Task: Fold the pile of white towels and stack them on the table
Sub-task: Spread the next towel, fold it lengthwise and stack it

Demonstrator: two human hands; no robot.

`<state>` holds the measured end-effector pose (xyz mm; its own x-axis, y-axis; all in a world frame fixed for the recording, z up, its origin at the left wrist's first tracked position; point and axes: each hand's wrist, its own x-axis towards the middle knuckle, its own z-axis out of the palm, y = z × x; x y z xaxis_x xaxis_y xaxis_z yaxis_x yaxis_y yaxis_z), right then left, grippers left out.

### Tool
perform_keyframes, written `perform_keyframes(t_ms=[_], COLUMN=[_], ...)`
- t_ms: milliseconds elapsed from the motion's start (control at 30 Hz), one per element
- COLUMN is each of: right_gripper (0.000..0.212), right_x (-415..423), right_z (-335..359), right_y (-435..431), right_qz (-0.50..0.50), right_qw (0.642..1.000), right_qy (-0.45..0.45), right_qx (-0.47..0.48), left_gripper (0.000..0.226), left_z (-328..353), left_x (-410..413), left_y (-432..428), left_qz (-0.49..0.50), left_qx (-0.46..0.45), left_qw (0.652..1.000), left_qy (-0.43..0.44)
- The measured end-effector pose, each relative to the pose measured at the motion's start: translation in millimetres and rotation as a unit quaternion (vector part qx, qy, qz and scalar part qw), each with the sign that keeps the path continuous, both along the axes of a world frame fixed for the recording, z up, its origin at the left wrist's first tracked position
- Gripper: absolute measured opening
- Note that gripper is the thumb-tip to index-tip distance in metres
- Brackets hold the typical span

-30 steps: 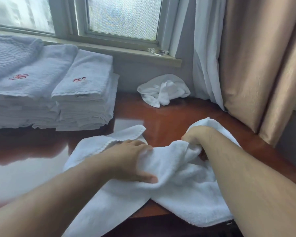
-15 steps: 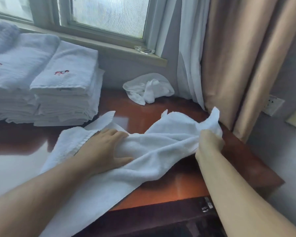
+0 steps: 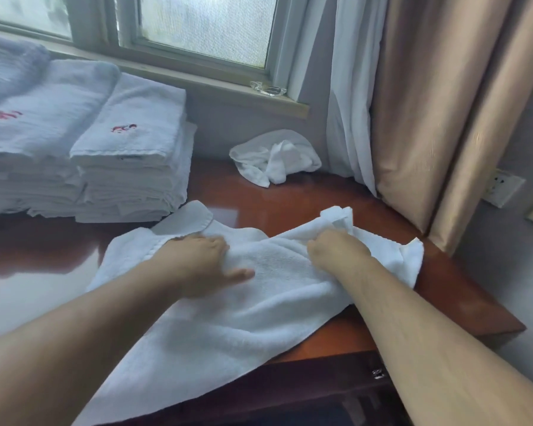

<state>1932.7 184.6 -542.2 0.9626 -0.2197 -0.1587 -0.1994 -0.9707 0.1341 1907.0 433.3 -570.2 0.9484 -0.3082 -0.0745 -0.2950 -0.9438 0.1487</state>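
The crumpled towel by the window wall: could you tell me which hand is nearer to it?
Right. The right hand lies just in front of the crumpled towel; the left hand sits farther left.

Soft daylight comes through the frosted window [image 3: 197, 26] at the top, leaving the room fairly dim and bluish. The glossy desk [image 3: 305, 198] carries pale glare patches at left. Edges bow from the wide lens, and both forearms are slightly blurred.
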Motion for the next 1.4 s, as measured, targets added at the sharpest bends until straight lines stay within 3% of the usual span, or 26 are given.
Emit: perform_keyframes(t_ms=[100, 167, 267, 333, 433, 467, 533, 633, 767, 833, 933, 1033, 1100, 1167, 1267, 1400], right_gripper=[0.023, 0.031, 0.05, 0.053, 0.052, 0.049, 0.041, 0.038, 0.039, 0.038, 0.033, 0.036, 0.036, 0.031, 0.024, 0.027], right_x=[1.5, 6.1, 3.8, 3.6, 13.2, 16.1, 19.9, 15.4, 13.1, 8.0, -1.4, -7.6, -11.2, -14.9, -21.2, -28.2], right_z=[3.8, -5.9, -29.9, -33.6, -29.3, -27.9, -32.7, -50.3, -57.7, -59.0, -56.9, -51.7, -47.0, -44.0, -46.3, -52.9], right_y=[3.8, 2.0, -6.4, -11.7, -5.7, 4.2, 30.1, 59.1, 52.5, 48.1, 46.0, 41.2, 25.3, 1.0, -27.3, -31.4], right_qz=[-0.026, -0.027, 0.082, 0.082, -0.021, -0.005, 0.09, 0.211, 0.211, 0.168, 0.152, 0.179, 0.156, 0.102, 0.044, 0.059], right_qw=[0.993, 0.997, 0.992, 0.986, 0.995, 0.991, 0.961, 0.93, 0.927, 0.93, 0.942, 0.952, 0.945, 0.928, 0.945, 0.951], right_qy=[0.04, 0.023, -0.061, -0.051, -0.073, -0.121, -0.22, -0.22, -0.241, -0.263, -0.242, -0.172, -0.227, -0.317, -0.291, -0.276], right_qx=[-0.108, -0.066, 0.076, 0.135, 0.063, 0.054, 0.143, 0.204, 0.194, 0.197, 0.176, 0.182, 0.175, 0.166, 0.14, 0.128], left_gripper=[0.059, 0.055, 0.051, 0.053, 0.053, 0.051, 0.038, 0.021, 0.033, 0.042, 0.052, 0.056, 0.054, 0.065, 0.077, 0.083], left_z=[-5.7, -15.5, -33.6, -39.1, -40.3, -39.2, -34.7, -31.1, -35.1, -34.3, -30.3, -27.7, -25.9, -31.4, -38.3, -30.6], left_x=[15.0, 19.7, 22.1, 25.3, 25.7, 23.9, 20.1, 15.6, 10.8, 11.0, 10.7, 3.5, -3.9, -12.3, -16.1, -19.4], left_y=[-15.5, -25.2, -32.1, -31.2, -32.1, -33.8, -34.3, -14.3, 31.2, 51.5, 63.8, 51.3, 30.7, 10.2, -6.2, -14.5], left_qz=[0.036, 0.068, 0.057, 0.056, 0.055, 0.05, 0.043, 0.057, 0.062, 0.156, 0.263, 0.182, 0.047, -0.019, 0.007, 0.016], left_qx=[-0.001, -0.038, -0.122, -0.163, -0.166, -0.175, -0.219, -0.272, -0.121, -0.032, 0.005, -0.004, -0.071, -0.055, -0.008, 0.002], left_qw=[0.999, 0.997, 0.987, 0.976, 0.972, 0.969, 0.954, 0.934, 0.97, 0.974, 0.961, 0.97, 0.986, 0.993, 0.996, 0.997], left_qy=[0.001, -0.007, -0.091, -0.134, -0.154, -0.169, -0.2, -0.224, -0.201, -0.16, -0.09, -0.162, -0.145, -0.101, -0.093, -0.069])
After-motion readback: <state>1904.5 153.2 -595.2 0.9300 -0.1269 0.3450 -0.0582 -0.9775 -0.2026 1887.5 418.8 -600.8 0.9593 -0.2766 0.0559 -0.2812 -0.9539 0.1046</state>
